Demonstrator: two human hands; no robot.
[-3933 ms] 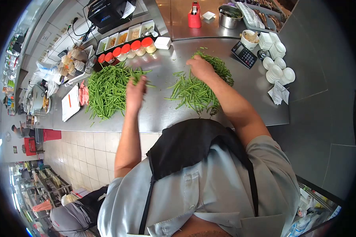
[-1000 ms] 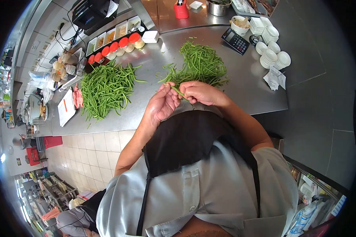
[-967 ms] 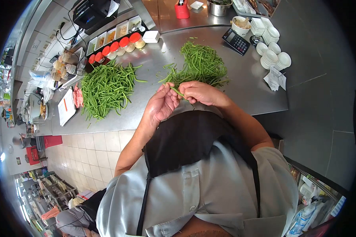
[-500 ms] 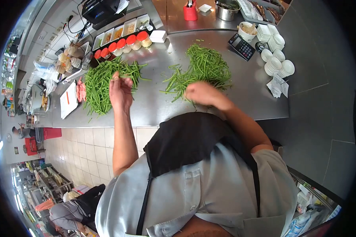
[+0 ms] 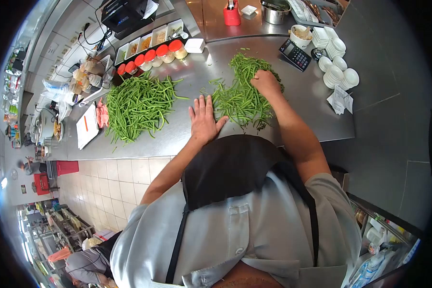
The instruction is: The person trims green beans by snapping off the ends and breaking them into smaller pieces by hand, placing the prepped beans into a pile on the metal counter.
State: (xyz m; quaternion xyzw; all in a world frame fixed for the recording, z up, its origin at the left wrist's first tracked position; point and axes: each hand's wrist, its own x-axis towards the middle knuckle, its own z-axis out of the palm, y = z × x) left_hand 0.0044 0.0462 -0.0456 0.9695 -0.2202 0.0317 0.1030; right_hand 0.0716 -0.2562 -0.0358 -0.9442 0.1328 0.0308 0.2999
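Two heaps of cut green beans lie on the steel counter (image 5: pixel 187 137). The left heap of green beans (image 5: pixel 139 108) is broad and thick; the right heap of green beans (image 5: pixel 240 98) is looser, with dark scraps along its near edge. My left hand (image 5: pixel 205 121) rests flat on the counter between them, fingers spread, just beside the right heap. Over the upper part of that heap my right hand (image 5: pixel 266 84) is closed, its curled fingers down in the beans. Exactly how many it grips is hidden.
Red-lidded jars (image 5: pixel 163 52) line the back left. A clipboard (image 5: pixel 87 127) and pink meat (image 5: pixel 102 114) sit left of the beans. At right are a calculator (image 5: pixel 295 55), a white tub (image 5: pixel 300 36), stacked white dishes (image 5: pixel 338 74) and paper slips (image 5: pixel 341 102).
My left hand has come from above the left heap down onto the counter by the right heap. My right hand has moved from the heap's near edge up to its far right part.
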